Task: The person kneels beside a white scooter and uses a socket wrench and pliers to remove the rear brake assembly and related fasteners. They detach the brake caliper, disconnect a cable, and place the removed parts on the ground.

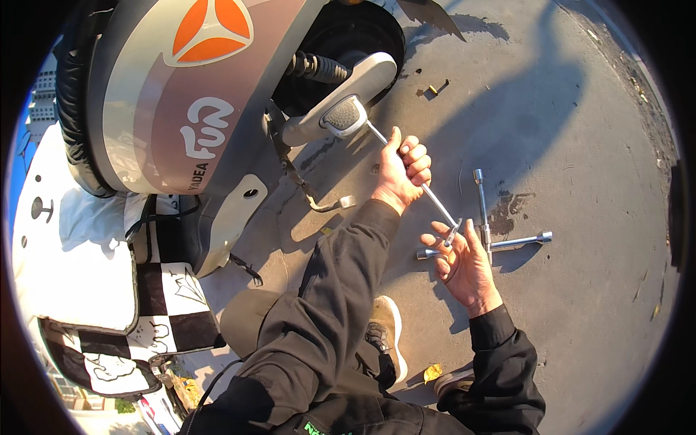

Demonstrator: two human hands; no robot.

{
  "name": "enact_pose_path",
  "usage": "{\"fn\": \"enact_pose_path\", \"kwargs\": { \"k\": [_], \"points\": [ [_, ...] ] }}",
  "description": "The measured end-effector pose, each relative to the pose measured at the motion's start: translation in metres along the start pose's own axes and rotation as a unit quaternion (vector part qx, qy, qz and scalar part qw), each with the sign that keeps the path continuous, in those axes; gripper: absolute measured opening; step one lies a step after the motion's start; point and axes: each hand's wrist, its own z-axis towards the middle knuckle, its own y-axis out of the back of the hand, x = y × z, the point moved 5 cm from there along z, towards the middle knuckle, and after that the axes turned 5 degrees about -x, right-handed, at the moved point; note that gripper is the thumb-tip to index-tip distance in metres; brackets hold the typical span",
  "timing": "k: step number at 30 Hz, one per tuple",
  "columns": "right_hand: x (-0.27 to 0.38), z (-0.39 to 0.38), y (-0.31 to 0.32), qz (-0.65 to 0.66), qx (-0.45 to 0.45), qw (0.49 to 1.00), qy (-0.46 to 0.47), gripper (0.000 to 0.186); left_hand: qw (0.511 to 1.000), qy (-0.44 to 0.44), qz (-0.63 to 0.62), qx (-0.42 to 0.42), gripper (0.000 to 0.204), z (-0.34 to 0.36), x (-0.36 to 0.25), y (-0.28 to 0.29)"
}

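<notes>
My left hand [404, 170] is closed around the middle of a long, thin metal T-handle wrench [437, 199]. The wrench's far tip meets the grey-capped end of the swingarm [344, 116] beside the scooter's rear wheel; the exact contact is too small to make out. At the near end, my right hand [464, 268] is turned palm up, its thumb and loosely curled fingers around the short crossbar. A silver cross-shaped lug wrench [500, 244] lies on the ground just right of that hand.
The scooter body [174, 101] fills the upper left. Its stand [330, 206] juts out below the swingarm. A checkered black-and-white padded cover [163, 290] hangs at the left. Small loose pieces [433, 90] lie on the pavement beyond, and my shoe [386, 337] is below.
</notes>
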Motion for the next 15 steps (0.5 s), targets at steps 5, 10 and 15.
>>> {"fn": "enact_pose_path", "kwargs": {
  "k": [5,10,15],
  "points": [
    [0.027,-0.013,-0.033,-0.807,-0.103,0.345,0.468,0.054,0.987,-0.088,0.031,-0.129,0.047,0.002,-0.016,0.004],
    [0.036,-0.041,-0.004,-0.657,-0.071,0.655,0.365,0.053,0.98,-0.075,0.05,-0.176,0.048,0.009,-0.027,0.003],
    [-0.002,0.001,0.005,0.013,0.028,0.999,-0.03,0.067,0.998,-0.038,0.024,-0.05,0.047,0.006,-0.028,0.001]
  ]
}}
